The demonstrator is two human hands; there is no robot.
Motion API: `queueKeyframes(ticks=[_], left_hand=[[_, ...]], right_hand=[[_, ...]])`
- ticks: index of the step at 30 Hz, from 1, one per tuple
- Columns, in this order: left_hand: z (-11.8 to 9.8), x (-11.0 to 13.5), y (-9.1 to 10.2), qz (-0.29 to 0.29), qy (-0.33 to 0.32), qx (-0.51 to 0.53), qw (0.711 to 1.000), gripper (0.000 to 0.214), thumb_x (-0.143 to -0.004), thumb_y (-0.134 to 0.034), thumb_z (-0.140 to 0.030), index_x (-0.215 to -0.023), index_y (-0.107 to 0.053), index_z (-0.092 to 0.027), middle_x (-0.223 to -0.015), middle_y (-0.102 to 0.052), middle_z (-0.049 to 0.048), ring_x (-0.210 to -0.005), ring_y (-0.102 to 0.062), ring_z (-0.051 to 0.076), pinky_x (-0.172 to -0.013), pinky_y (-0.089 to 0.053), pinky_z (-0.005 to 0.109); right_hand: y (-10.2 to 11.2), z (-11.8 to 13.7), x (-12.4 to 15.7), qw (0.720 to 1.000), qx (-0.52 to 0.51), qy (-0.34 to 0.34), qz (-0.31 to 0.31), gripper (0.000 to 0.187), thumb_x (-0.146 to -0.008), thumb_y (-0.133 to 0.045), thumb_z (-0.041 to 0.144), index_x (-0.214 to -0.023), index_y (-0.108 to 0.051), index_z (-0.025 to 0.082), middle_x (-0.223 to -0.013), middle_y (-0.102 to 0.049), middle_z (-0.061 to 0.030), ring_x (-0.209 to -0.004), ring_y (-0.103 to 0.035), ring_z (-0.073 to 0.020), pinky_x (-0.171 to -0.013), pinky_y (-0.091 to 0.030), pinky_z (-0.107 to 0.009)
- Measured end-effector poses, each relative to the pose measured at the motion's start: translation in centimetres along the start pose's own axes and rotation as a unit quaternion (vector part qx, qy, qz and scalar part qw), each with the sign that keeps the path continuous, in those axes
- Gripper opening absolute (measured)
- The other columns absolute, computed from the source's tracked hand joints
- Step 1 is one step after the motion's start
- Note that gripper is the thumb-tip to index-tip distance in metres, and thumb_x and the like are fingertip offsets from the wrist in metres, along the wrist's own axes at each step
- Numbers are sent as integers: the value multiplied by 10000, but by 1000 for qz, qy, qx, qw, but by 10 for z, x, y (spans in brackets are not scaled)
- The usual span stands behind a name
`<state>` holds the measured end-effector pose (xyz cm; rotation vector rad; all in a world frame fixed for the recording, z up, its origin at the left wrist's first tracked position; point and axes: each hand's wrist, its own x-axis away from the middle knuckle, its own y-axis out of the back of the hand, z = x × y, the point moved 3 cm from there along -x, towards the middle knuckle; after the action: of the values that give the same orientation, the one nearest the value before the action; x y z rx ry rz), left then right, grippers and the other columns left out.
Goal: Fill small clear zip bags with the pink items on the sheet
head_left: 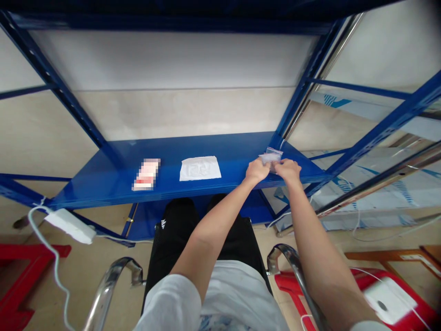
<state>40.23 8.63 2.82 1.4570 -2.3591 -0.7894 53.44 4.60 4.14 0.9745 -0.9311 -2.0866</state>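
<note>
Plastic bag (270,157) pinched by left hand (257,171), right hand (288,171).

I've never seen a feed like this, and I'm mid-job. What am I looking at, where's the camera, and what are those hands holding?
This is one view from a camera worn on a person's head, looking forward and down, so the bare arms are that person's own. The left hand and right hand both pinch a small clear plastic bag over the right end of a blue metal shelf. Also on the shelf lie a white flat packet and a pinkish item, too blurred to identify.
</note>
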Motion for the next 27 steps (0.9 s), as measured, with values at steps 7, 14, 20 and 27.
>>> queueKeyframes(ticks=[7,14,20,27], left_hand=[[16,15,39,-76,6,-20,997,367,-1007,-625,-249,-1341,-721,-128,-1351,-764,215,-1340,-703,325,-1119,-533,365],[54,14,81,-153,56,35,986,431,-886,-786,-190,-1303,-678,-155,-1184,-813,165,-1161,-767,298,-1035,-572,380],[61,12,86,-193,44,50,979,472,-848,-812,-125,-1283,-638,-180,-1107,-822,129,-1121,-766,282,-1021,-555,368],[63,10,86,-183,13,54,982,306,-909,-824,-258,-1189,-732,-179,-1075,-800,124,-1056,-758,278,-1007,-579,397]], right_hand=[[-25,27,-3,996,0,-25,88,370,-943,-681,393,-1172,-826,141,-1057,-841,-167,-1115,-783,-322,-932,-573,-334],[-59,67,-5,995,-30,9,93,397,-964,-686,375,-1249,-807,126,-1225,-813,-206,-1179,-766,-337,-996,-560,-368],[-60,73,-3,996,-89,-6,18,408,-920,-694,292,-1294,-802,169,-1240,-808,-184,-1172,-755,-330,-1036,-556,-412],[-49,64,11,965,-234,-35,-111,197,-843,-675,242,-968,-801,156,-1028,-826,-158,-978,-765,-308,-1005,-574,-475]])
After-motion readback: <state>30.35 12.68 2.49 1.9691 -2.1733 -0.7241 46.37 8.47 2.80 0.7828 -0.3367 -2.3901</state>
